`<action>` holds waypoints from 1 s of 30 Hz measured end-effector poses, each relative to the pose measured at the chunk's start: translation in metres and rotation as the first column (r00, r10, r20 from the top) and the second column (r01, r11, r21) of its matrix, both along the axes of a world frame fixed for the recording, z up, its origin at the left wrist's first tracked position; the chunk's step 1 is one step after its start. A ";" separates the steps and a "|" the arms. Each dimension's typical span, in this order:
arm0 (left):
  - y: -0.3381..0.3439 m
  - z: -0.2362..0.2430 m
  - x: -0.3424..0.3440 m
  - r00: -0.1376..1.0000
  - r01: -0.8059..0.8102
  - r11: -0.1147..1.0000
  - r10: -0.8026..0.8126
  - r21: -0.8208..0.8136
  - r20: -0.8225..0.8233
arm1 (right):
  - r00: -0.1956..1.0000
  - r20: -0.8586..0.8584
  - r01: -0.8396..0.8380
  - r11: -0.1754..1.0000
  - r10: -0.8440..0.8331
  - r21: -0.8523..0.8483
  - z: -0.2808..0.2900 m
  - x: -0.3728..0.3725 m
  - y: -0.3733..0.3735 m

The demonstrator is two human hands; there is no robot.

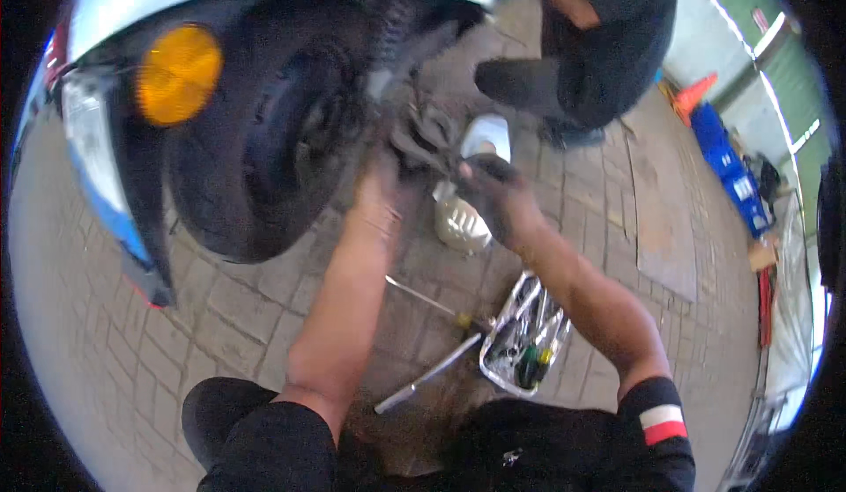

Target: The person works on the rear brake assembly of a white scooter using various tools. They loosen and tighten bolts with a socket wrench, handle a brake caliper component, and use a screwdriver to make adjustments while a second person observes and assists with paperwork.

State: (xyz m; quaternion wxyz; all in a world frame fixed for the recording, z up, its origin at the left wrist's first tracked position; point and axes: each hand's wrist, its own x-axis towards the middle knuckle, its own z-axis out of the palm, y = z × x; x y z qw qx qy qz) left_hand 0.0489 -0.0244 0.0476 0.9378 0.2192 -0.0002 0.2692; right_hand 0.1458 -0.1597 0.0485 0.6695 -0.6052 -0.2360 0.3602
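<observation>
Both my arms reach forward to a dark part with curved loops (pixel 427 138) beside the wheel (pixel 264 153) of a vehicle. My left hand (pixel 381 179) is against the near left side of this part, its fingers smeared and hidden. On the right, my right hand (pixel 500 199) has dark, curled fingers, closed at the part's edge; what they hold is hidden. Just below, between the hands, a pale metal cover with slots (pixel 463 226) is partly visible. A shiny silver rounded piece (pixel 487 137) shows beyond my right hand.
A metal tray of tools (pixel 486 370) lies near my knees, beside a long screwdriver (pixel 423 296) and a metal bar (pixel 423 377). Overhead left hangs bodywork with an orange reflector (pixel 179 73). Another person (pixel 608 60) crouches at the far right. Blue boxes (pixel 727 166) line the wall.
</observation>
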 end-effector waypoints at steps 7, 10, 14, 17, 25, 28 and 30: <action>0.037 -0.046 0.000 0.989 0.088 0.995 -0.092 0.040 0.116 | 0.986 -0.094 -0.144 0.987 0.138 -0.071 -0.039 0.043 -0.046; 0.027 -0.041 0.008 0.966 0.155 0.988 -0.150 -0.009 0.211 | 0.680 0.431 -0.198 0.714 0.593 -0.671 -0.099 0.100 -0.117; 0.035 -0.051 0.007 0.971 0.150 0.988 -0.142 -0.028 0.192 | 0.354 0.379 -0.017 0.411 0.855 -0.911 -0.172 0.134 -0.218; 0.037 -0.045 -0.005 0.990 0.076 0.997 -0.076 0.005 0.122 | 0.761 0.212 -0.086 0.418 0.613 -0.904 -0.197 0.103 -0.251; 0.040 -0.044 0.005 0.785 0.485 0.874 -0.448 0.026 0.429 | 0.705 0.524 0.155 0.617 0.478 -0.771 -0.180 0.113 -0.196; 0.008 -0.028 0.014 0.967 0.176 0.984 -0.175 0.013 0.186 | 0.580 0.741 0.101 0.872 0.338 -0.478 -0.104 0.091 -0.127; 0.006 -0.022 0.004 0.992 -0.120 0.990 0.123 0.074 -0.028 | 0.655 0.709 -0.011 0.942 0.259 -0.335 -0.047 0.055 -0.065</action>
